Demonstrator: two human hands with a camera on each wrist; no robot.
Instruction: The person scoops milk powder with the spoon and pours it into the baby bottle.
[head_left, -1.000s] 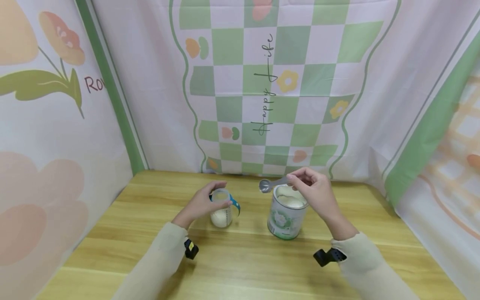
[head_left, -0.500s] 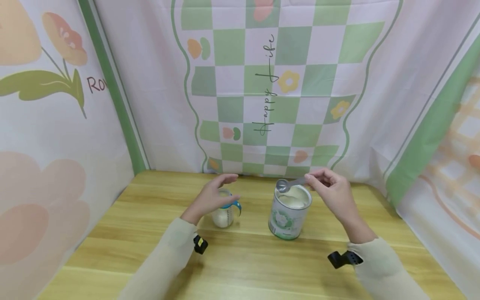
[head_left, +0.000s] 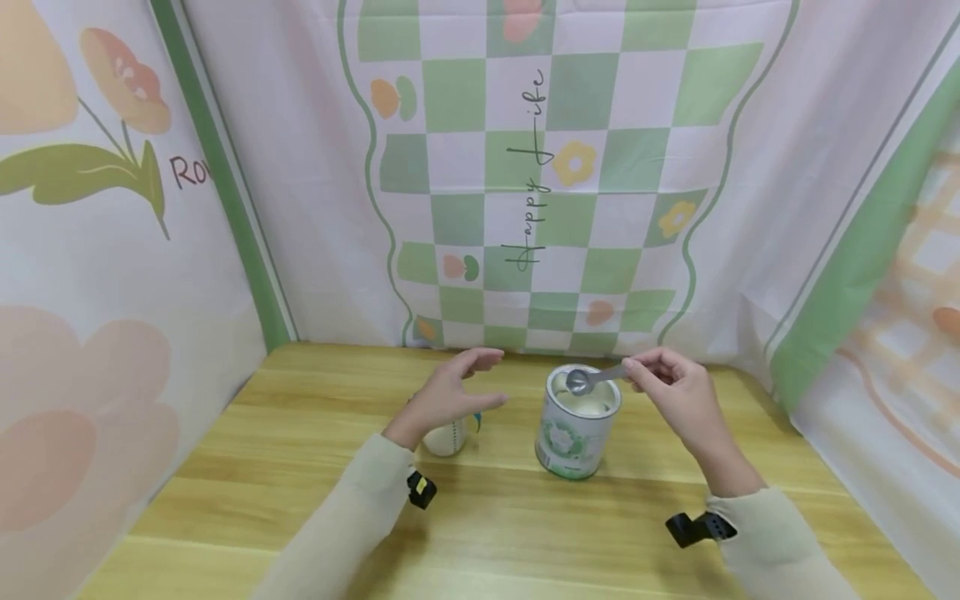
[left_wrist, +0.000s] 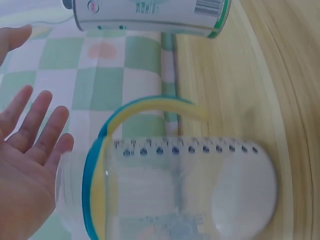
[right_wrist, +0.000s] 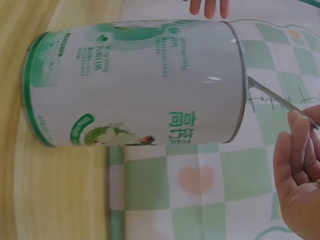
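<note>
In the head view my right hand (head_left: 678,396) pinches the handle end of a grey measuring spoon (head_left: 580,382). The spoon's bowl is at the mouth of a white and green milk powder can (head_left: 568,443), which stands upright with pale powder inside. My left hand (head_left: 457,393) is held with thumb and fingers apart, nothing between them, reaching toward the can. Behind it stands a clear baby bottle (left_wrist: 150,195) with blue and yellow handles (left_wrist: 90,170) and measuring marks. White powder (left_wrist: 245,195) lies in the bottle's bottom. From the head view the hand hides the bottle's top.
Both objects stand on a wood-grain table (head_left: 495,533). Behind the table hangs a green checked curtain (head_left: 517,208), with printed cloth walls at the left and right. Dark wrist cameras (head_left: 699,527) are strapped over both sleeves.
My left hand has come off the bottle and moved right toward the can. My right hand has moved right, bringing the spoon from beside the can to over its mouth.
</note>
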